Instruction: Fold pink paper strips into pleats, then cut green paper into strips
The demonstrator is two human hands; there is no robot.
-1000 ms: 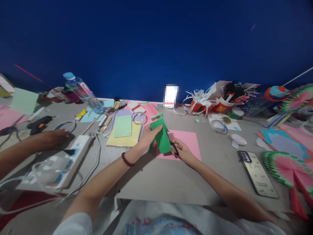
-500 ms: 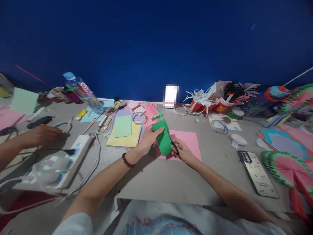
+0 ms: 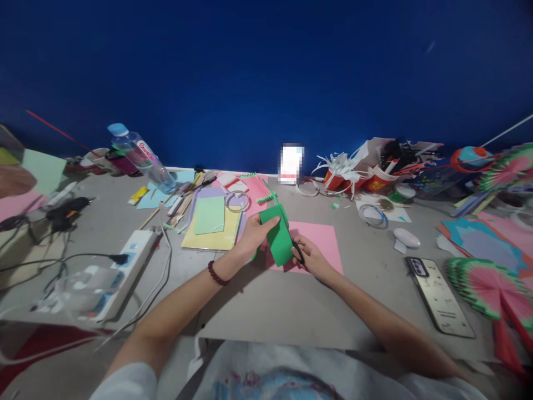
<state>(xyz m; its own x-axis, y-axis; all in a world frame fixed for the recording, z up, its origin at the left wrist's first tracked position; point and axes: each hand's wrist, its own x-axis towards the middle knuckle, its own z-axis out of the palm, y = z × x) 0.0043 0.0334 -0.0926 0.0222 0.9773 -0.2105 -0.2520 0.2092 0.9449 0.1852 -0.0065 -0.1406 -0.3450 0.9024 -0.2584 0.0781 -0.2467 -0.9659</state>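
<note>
A folded piece of green paper [image 3: 278,241] is pinched in my left hand [image 3: 252,238], with the thumb lying across its front. My right hand [image 3: 310,254] is closed around the black handles of scissors [image 3: 298,253] at the paper's right edge. The scissors' blades are mostly hidden behind the green paper. A narrow green strip [image 3: 269,190] sticks up past the paper's top edge. Beneath both hands a pink sheet [image 3: 325,241] lies flat on the table.
Left of my hands lie a stack of coloured paper [image 3: 210,236] and a white power strip [image 3: 127,272] with cables. A bottle [image 3: 144,158] leans at the back. A phone [image 3: 439,294] and a pink-green paper fan [image 3: 491,289] lie right. Another person's hand [image 3: 16,180] shows far left.
The other person's hand has moved away from the cables toward the far left edge, up and back. My hands, the green paper and the scissors have barely moved.
</note>
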